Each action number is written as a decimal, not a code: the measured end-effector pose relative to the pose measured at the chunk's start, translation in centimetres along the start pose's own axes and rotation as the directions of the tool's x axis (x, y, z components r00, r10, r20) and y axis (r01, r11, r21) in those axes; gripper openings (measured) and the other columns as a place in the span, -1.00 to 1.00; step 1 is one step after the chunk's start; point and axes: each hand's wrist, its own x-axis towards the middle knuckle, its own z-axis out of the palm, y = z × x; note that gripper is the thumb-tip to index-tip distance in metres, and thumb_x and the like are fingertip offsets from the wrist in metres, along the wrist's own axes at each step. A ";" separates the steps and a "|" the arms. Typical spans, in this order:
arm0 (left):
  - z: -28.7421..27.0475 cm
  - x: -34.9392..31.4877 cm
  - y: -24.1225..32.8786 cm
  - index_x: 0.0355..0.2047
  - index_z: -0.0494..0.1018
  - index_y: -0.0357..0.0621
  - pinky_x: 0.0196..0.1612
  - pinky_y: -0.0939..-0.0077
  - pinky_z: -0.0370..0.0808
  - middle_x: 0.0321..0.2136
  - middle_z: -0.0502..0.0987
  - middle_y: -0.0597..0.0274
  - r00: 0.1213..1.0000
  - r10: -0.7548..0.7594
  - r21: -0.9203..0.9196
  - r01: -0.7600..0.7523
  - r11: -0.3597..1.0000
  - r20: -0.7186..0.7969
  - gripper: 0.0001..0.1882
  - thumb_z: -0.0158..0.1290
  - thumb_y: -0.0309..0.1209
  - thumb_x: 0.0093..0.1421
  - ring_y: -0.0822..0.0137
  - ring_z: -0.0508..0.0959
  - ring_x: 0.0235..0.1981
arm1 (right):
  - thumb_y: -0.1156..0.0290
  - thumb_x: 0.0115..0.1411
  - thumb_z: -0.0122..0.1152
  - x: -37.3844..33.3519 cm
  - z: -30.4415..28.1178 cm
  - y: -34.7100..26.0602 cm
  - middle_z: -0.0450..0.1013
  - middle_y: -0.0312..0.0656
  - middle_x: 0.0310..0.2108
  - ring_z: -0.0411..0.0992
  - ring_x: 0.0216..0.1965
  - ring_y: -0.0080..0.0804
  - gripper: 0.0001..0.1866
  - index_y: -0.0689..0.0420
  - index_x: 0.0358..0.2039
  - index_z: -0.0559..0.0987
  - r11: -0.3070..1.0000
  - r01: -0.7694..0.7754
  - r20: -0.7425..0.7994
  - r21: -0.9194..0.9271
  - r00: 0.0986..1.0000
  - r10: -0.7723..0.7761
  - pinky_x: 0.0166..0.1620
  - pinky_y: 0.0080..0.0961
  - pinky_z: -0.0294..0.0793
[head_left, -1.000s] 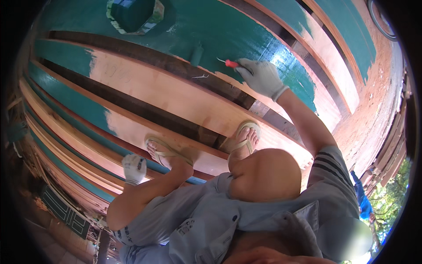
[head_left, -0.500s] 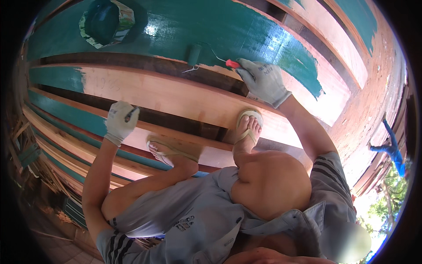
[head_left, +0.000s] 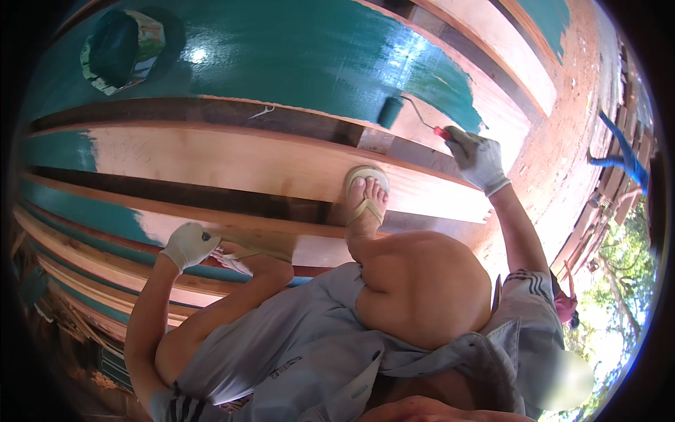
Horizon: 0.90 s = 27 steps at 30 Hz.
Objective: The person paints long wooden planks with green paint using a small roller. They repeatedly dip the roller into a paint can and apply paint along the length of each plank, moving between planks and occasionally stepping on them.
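Note:
My right hand (head_left: pixel 478 160), in a whitish work glove, grips the red handle of a small paint roller (head_left: pixel 391 111). The roller's green sleeve lies at the near edge of a wide board (head_left: pixel 281 56), where wet teal paint borders bare wood. My left hand (head_left: pixel 190 247), gloved too, is closed beside my left foot, above the lower planks; a small dark end shows at its fingers, too little to name. On the painted board at the far left stands a cut-open container (head_left: pixel 149 53) with teal paint inside.
Several planks (head_left: pixel 211 162), partly painted, lie side by side with dark gaps between them. My sandalled right foot (head_left: pixel 367 197) rests on one. A small white hooked piece (head_left: pixel 263 112) lies near the board's edge. At far right is a person in blue (head_left: pixel 626 155); another person's reddish clothing (head_left: pixel 564 307) shows lower down.
My right hand has moved right with the roller, toward the unpainted end of the board. My left hand has come lower, closer to my left foot. The whole view has shifted somewhat.

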 end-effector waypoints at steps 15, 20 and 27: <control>4.1 -0.6 -0.4 -0.19 0.73 -0.09 0.11 0.08 0.61 -0.14 0.75 -0.05 0.980 0.103 0.245 -0.144 0.959 0.173 -0.54 0.16 0.02 0.19 -0.04 0.73 -0.03 | 0.06 0.48 0.19 2.2 -0.6 1.9 0.65 -0.10 -0.39 0.62 -0.35 0.02 -0.68 0.03 -0.08 0.70 0.993 -0.052 -0.049 0.111 0.997 0.057 -0.27 -0.13 0.57; 5.6 -0.5 -1.0 -0.21 0.70 -0.05 0.10 0.08 0.61 -0.18 0.74 -0.04 0.985 0.118 0.257 -0.148 0.955 0.128 -0.56 0.20 0.05 0.17 -0.06 0.72 -0.06 | 0.02 0.49 0.14 2.7 1.0 3.3 0.68 -0.11 -0.33 0.66 -0.28 -0.02 -0.66 -0.03 -0.06 0.72 0.999 -0.024 -0.059 0.031 0.998 0.026 -0.23 -0.11 0.60; 5.6 -1.0 -0.3 -0.25 0.68 -0.09 0.08 0.04 0.61 -0.21 0.74 -0.06 0.989 0.116 0.237 -0.134 0.962 0.088 -0.57 0.15 0.01 0.19 -0.04 0.73 -0.08 | 0.01 0.45 0.16 -11.1 -0.5 14.5 0.68 -0.14 -0.32 0.66 -0.27 -0.01 -0.70 -0.12 -0.09 0.72 0.877 -0.465 0.086 -0.123 0.875 0.476 -0.22 -0.06 0.59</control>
